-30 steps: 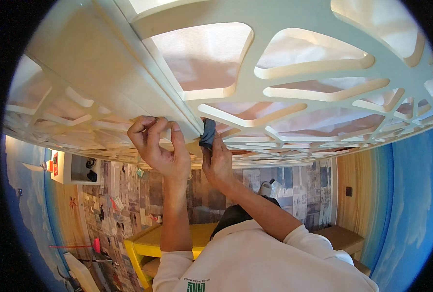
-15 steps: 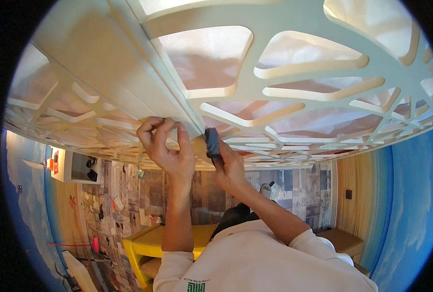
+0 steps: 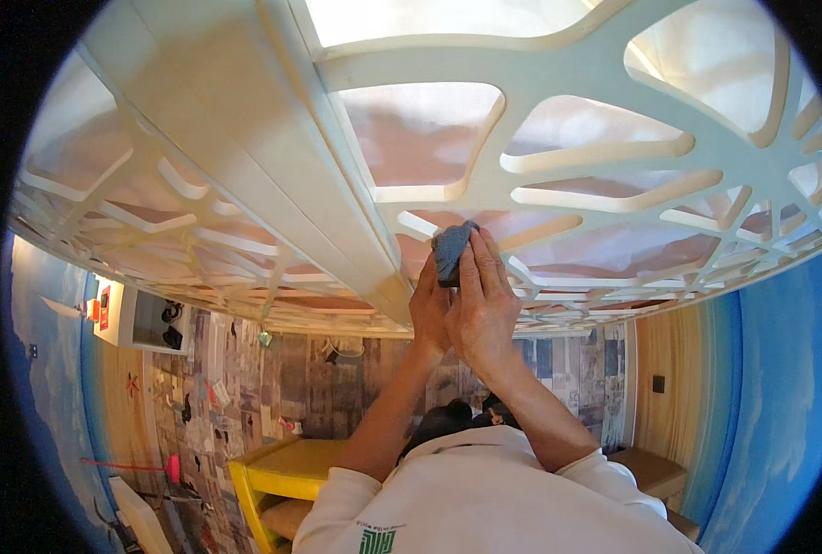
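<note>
Right hand (image 3: 483,309), the nearer, held a grey cloth (image 3: 451,251) with fingers pressed together along its right side, while the left hand (image 3: 429,309) met its lower left, whether gripping could not be told; the cloth's longer axis pointed away from the person, at or just before the pale lattice panel (image 3: 558,69), near its left edge beside the plain beam (image 3: 208,138)
</note>
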